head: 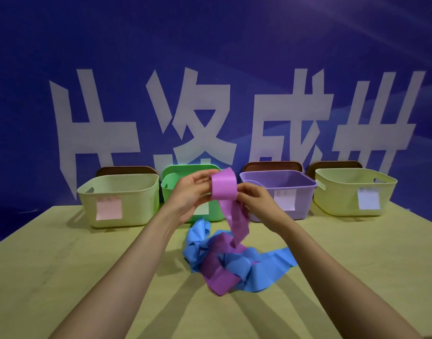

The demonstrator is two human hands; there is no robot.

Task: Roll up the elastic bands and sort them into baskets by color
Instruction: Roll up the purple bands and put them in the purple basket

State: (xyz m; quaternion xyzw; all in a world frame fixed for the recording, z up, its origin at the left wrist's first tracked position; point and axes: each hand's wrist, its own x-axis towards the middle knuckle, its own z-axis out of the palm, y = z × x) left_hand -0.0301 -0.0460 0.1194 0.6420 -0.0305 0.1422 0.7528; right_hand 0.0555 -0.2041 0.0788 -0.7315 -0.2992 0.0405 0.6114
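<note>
Here, both hands are raised just in front of the green plastic basket, holding a partly rolled purple elastic band between them. The left hand pinches the roll's left edge with thumb and fingers, and the right hand grips its right edge. The band's loose tail hangs from the roll down to a tangled heap of blue elastic band, mixed with more purple band. The heap lies on the pale wooden surface, nearer the person than the green basket.

That basket stands in a row along the surface's far edge. A pale yellow plastic basket with a pink note is just to its left, and a purple plastic basket with a pale note is just to its right. A second pale yellow basket with a pale blue note stands farther right. Brown rounded panels show behind three of the baskets. Behind the green basket rises a deep blue wall with large white characters.
</note>
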